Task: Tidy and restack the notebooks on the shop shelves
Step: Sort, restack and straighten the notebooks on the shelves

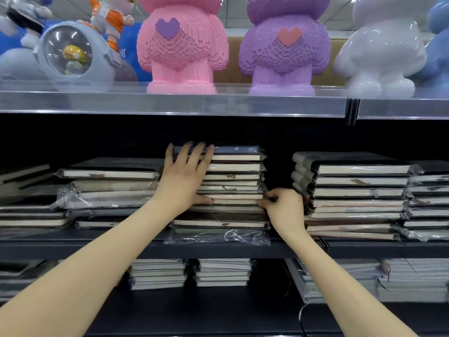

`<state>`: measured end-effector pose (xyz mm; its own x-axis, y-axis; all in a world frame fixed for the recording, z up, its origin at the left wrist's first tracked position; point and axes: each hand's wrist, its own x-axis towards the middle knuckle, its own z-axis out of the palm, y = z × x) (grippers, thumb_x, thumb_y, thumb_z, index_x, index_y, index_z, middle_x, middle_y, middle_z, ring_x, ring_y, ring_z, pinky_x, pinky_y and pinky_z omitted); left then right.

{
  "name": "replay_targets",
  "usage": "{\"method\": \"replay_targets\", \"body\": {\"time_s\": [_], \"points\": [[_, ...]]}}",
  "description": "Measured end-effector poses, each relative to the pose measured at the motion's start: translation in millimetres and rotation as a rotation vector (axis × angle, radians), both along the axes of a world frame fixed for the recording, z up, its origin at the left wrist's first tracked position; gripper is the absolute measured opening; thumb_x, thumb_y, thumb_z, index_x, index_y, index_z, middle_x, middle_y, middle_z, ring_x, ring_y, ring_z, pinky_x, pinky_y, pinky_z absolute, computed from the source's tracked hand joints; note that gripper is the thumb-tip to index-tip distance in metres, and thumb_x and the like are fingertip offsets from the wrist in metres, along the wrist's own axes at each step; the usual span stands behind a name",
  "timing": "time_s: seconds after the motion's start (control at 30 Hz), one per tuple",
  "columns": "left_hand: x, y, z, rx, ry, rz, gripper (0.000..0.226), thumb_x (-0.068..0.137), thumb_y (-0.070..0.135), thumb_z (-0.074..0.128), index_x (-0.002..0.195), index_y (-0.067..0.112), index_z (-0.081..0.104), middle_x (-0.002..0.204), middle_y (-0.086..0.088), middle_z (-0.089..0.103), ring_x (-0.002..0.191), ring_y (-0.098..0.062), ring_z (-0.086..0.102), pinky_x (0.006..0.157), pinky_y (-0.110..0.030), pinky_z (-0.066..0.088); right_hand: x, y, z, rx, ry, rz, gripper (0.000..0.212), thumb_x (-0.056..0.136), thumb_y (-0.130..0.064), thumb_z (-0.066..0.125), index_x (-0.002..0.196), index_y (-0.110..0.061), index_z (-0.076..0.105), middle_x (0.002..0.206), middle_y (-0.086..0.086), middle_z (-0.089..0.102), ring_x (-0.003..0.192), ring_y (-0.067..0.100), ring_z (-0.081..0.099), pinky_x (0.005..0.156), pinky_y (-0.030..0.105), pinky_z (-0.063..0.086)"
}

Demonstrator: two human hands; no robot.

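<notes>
A tall stack of plastic-wrapped dark notebooks (234, 177) stands in the middle of the dark shelf (218, 249). My left hand (184, 173) lies against the stack's left front, its straight fingers over the top notebook and its thumb under a book halfway down. At the stack's right front corner, my right hand (283, 205) has its fingers curled and pinches a notebook edge low in the pile. Lower, uneven stacks (109, 188) lie to the left. A neater stack (357, 188) stands to the right.
Above, a clear-fronted shelf (170, 103) carries pink (182, 45) and purple (284, 47) block figures, a white figure (381, 52) and a space-themed toy (73, 52). Below, more notebook stacks (223, 273) sit on the lower shelf, with pale bundles (388, 280) at the right.
</notes>
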<state>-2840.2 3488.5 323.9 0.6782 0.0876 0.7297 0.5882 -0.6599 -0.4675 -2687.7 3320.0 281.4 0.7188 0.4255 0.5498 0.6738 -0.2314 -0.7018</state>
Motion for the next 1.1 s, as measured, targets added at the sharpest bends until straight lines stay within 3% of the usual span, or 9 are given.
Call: {"method": "replay_targets", "body": {"time_s": [0.13, 0.23, 0.37, 0.57, 0.77, 0.93, 1.0, 1.03, 1.1], "points": [[-3.2, 4.2, -0.7, -0.011, -0.022, -0.064, 0.127, 0.041, 0.066, 0.082, 0.14, 0.004, 0.031, 0.132, -0.02, 0.05, 0.12, -0.041, 0.046, 0.097, -0.067, 0.035, 0.9, 1.4, 2.6, 0.248, 0.471, 0.056, 0.013, 0.081, 0.003, 0.065, 0.09, -0.006, 0.07, 0.095, 0.015, 0.069, 0.091, 0.022, 0.062, 0.092, 0.041, 0.052], [-4.1, 4.0, -1.6, -0.029, -0.024, -0.083, 0.126, 0.043, 0.064, 0.083, 0.142, 0.005, 0.03, 0.135, -0.02, 0.048, 0.123, -0.04, 0.044, 0.099, -0.067, 0.033, 6.6, 8.5, 3.8, 0.341, 0.718, 0.078, 0.023, 0.082, 0.01, 0.053, 0.071, -0.01, 0.054, 0.083, 0.012, 0.06, 0.081, 0.025, 0.054, 0.081, 0.037, 0.05], [-4.8, 4.5, -1.6, -0.044, -0.016, -0.092, 0.126, 0.045, 0.064, 0.082, 0.143, 0.005, 0.029, 0.137, -0.021, 0.046, 0.125, -0.04, 0.041, 0.1, -0.067, 0.031, 6.1, 13.3, -4.4, 0.287, 0.695, 0.12, 0.01, 0.092, -0.009, 0.055, 0.084, -0.012, 0.06, 0.076, 0.001, 0.057, 0.07, 0.014, 0.05, 0.062, 0.024, 0.04], [-5.5, 3.1, -1.7, -0.056, -0.009, -0.091, 0.125, 0.045, 0.063, 0.082, 0.143, 0.004, 0.03, 0.138, -0.022, 0.046, 0.126, -0.041, 0.041, 0.101, -0.068, 0.03, 5.8, 13.0, -5.0, 0.251, 0.666, 0.178, 0.021, 0.099, -0.032, 0.049, 0.104, -0.014, 0.059, 0.077, -0.004, 0.055, 0.068, 0.008, 0.048, 0.06, 0.022, 0.038], [-5.5, 2.5, -1.9, -0.066, -0.011, -0.109, 0.124, 0.045, 0.061, 0.083, 0.142, 0.005, 0.032, 0.137, -0.022, 0.047, 0.125, -0.041, 0.042, 0.1, -0.068, 0.03, 0.7, 12.7, -3.4, 0.296, 0.606, 0.202, 0.04, 0.098, -0.02, 0.051, 0.136, -0.009, 0.048, 0.128, 0.009, 0.059, 0.118, 0.024, 0.055, 0.104, 0.038, 0.043], [-11.5, 3.2, 1.3, -0.069, -0.004, -0.132, 0.122, 0.043, 0.062, 0.083, 0.141, 0.005, 0.036, 0.134, -0.022, 0.049, 0.122, -0.042, 0.046, 0.099, -0.067, 0.032, -1.9, 8.2, -3.9, 0.326, 0.535, 0.22, 0.049, 0.095, -0.01, 0.053, 0.143, -0.009, 0.039, 0.138, 0.009, 0.05, 0.124, 0.024, 0.05, 0.108, 0.04, 0.04], [-15.9, 1.0, 3.3, -0.067, 0.003, -0.143, 0.121, 0.044, 0.062, 0.082, 0.14, 0.004, 0.038, 0.133, -0.022, 0.05, 0.12, -0.042, 0.047, 0.098, -0.067, 0.034, -2.4, 3.5, -4.4, 0.29, 0.506, 0.218, 0.048, 0.096, -0.011, 0.053, 0.142, -0.008, 0.041, 0.133, 0.009, 0.052, 0.118, 0.023, 0.052, 0.1, 0.037, 0.046], [-17.9, -1.2, 4.4, -0.064, 0.009, -0.145, 0.12, 0.044, 0.063, 0.081, 0.14, 0.004, 0.039, 0.133, -0.022, 0.05, 0.12, -0.042, 0.048, 0.097, -0.066, 0.035, -2.2, 0.9, -4.1, 0.272, 0.512, 0.224, 0.047, 0.096, -0.011, 0.052, 0.142, -0.008, 0.041, 0.125, 0.009, 0.055, 0.108, 0.02, 0.055, 0.087, 0.031, 0.05], [-21.6, -6.8, 6.4, -0.049, 0.022, -0.142, 0.117, 0.046, 0.065, 0.078, 0.138, 0.003, 0.042, 0.132, -0.022, 0.051, 0.118, -0.042, 0.049, 0.095, -0.066, 0.037, -2.4, -4.5, -2.2, 0.227, 0.557, 0.249, 0.047, 0.095, -0.009, 0.052, 0.141, -0.008, 0.042, 0.104, 0.007, 0.055, 0.077, 0.011, 0.049, 0.054, 0.014, 0.04]]}}
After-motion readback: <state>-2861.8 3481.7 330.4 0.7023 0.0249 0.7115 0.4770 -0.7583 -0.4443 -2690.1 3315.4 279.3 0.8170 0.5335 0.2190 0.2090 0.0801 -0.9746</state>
